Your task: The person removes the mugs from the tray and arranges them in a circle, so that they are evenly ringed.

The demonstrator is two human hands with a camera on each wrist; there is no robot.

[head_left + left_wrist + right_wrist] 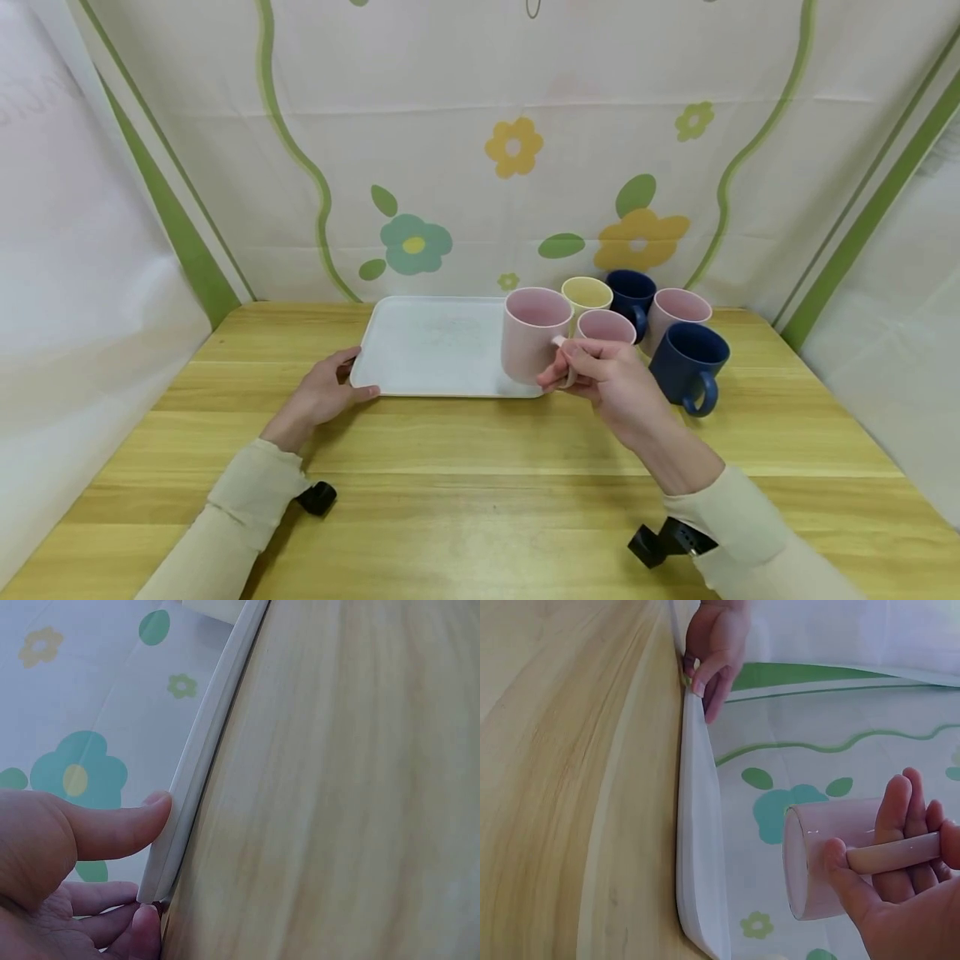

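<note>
A pink mug (522, 354) is held up by its handle in my right hand (611, 379), over the right end of a white tray (427, 354). In the right wrist view, the thumb and fingers grip the handle of that mug (829, 889). At the tray's front left corner my left hand (322, 396) holds the edge. The left wrist view has the thumb of this hand (45, 847) on the tray rim (191, 776) and the other fingers curled about the corner, partly out of sight.
Right of the tray stand a yellow mug (587, 292), a second pink mug (606, 322), a dark blue mug (628, 287), another pink mug (678, 307) and a dark blue mug (682, 371) nearer the front. A flowered curtain (450, 167) hangs behind the wooden table (450, 517).
</note>
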